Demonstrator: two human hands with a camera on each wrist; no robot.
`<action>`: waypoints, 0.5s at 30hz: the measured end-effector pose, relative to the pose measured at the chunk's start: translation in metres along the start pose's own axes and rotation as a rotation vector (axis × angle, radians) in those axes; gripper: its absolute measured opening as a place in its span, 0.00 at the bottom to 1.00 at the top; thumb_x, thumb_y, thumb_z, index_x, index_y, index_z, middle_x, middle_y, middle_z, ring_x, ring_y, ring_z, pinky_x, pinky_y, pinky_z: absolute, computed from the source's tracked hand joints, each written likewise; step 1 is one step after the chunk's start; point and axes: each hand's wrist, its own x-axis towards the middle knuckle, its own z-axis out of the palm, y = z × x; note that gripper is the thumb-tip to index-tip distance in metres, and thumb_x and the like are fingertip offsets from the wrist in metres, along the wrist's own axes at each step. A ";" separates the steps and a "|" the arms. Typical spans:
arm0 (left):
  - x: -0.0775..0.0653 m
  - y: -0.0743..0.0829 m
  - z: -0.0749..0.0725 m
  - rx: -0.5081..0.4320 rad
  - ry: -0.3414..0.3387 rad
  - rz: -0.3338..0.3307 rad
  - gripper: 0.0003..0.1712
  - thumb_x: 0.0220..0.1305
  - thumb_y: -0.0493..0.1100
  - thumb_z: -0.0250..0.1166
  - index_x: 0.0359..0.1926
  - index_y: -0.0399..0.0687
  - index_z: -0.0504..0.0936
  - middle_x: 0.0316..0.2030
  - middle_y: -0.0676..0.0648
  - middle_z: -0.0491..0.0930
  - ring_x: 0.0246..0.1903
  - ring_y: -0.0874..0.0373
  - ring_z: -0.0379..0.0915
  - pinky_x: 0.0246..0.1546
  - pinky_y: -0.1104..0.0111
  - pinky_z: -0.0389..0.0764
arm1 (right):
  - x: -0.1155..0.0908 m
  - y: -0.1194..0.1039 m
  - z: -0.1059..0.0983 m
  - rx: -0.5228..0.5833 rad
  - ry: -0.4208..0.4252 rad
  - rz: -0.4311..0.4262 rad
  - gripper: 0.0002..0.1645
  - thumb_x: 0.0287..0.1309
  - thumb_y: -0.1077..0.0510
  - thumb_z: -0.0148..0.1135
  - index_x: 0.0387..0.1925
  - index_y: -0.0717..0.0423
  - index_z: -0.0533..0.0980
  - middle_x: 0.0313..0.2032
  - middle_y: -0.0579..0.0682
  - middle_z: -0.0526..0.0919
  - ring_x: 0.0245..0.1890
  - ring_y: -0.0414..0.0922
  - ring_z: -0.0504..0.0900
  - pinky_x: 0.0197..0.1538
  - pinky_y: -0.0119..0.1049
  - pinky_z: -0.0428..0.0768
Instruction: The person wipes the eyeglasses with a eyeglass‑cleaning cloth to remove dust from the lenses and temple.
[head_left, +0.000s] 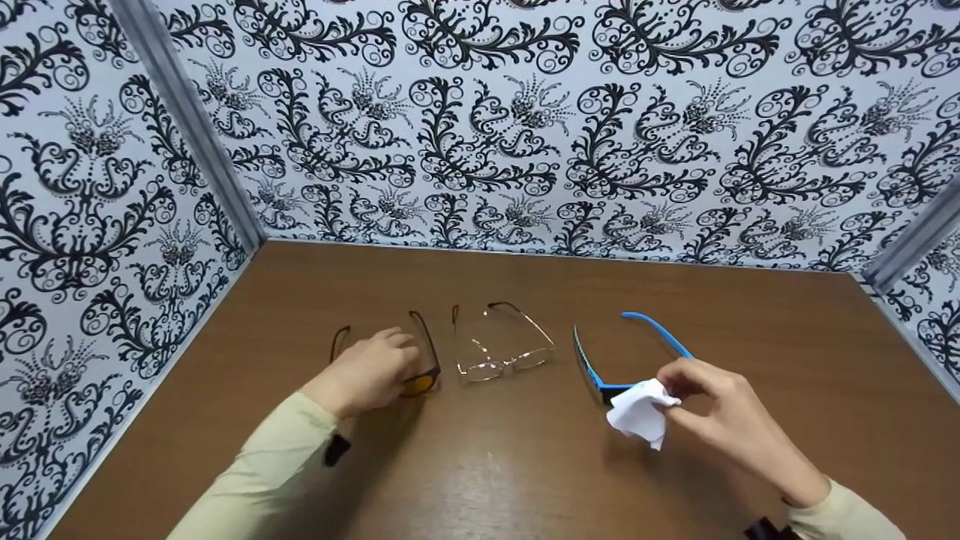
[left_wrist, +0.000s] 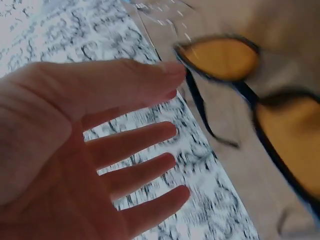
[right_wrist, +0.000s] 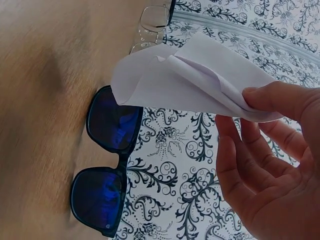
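Observation:
My left hand (head_left: 373, 373) is over the glasses with orange lenses (head_left: 420, 385), covering part of them. In the left wrist view its fingers are extended, and the thumb tip is right at a corner of their dark frame (left_wrist: 218, 78). My right hand (head_left: 720, 412) pinches a white cloth (head_left: 639, 411) between thumb and fingers; the cloth hangs folded, as the right wrist view shows (right_wrist: 170, 82). Behind it, blue-armed sunglasses (head_left: 587, 360) stand on the table with arms spread and pointing away, their dark bluish lenses (right_wrist: 97, 197) facing me. The cloth partly overlaps them.
Clear-lensed glasses with a thin metal frame (head_left: 506, 366) lie between the other two pairs, arms unfolded. The brown wooden table (head_left: 465, 465) meets a patterned back wall (head_left: 495, 150) and side panels at left and right.

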 end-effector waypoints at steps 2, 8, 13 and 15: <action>0.015 0.007 0.004 0.016 -0.010 0.000 0.06 0.52 0.31 0.69 0.29 0.39 0.79 0.50 0.34 0.78 0.55 0.33 0.69 0.51 0.45 0.74 | 0.001 0.001 0.001 -0.003 -0.005 -0.005 0.27 0.32 0.81 0.70 0.33 0.54 0.78 0.30 0.43 0.79 0.30 0.36 0.78 0.36 0.21 0.76; 0.052 0.027 0.017 0.040 -0.163 -0.096 0.05 0.55 0.29 0.63 0.32 0.39 0.83 0.57 0.38 0.75 0.63 0.36 0.62 0.59 0.43 0.65 | 0.000 0.003 0.003 -0.007 -0.013 -0.013 0.27 0.33 0.81 0.70 0.33 0.53 0.78 0.31 0.43 0.79 0.30 0.36 0.78 0.36 0.21 0.76; 0.068 0.035 0.028 0.143 -0.216 -0.128 0.06 0.51 0.28 0.65 0.25 0.42 0.83 0.50 0.44 0.81 0.61 0.42 0.67 0.58 0.47 0.69 | -0.002 0.005 0.003 -0.005 -0.014 -0.007 0.27 0.32 0.81 0.70 0.34 0.53 0.78 0.31 0.43 0.79 0.29 0.37 0.78 0.35 0.22 0.76; 0.070 0.036 0.031 0.153 -0.220 -0.130 0.05 0.51 0.28 0.65 0.24 0.41 0.83 0.46 0.43 0.83 0.60 0.43 0.68 0.58 0.48 0.69 | -0.002 0.005 0.003 -0.003 -0.017 -0.008 0.27 0.32 0.81 0.70 0.34 0.53 0.78 0.31 0.43 0.79 0.29 0.37 0.78 0.35 0.21 0.76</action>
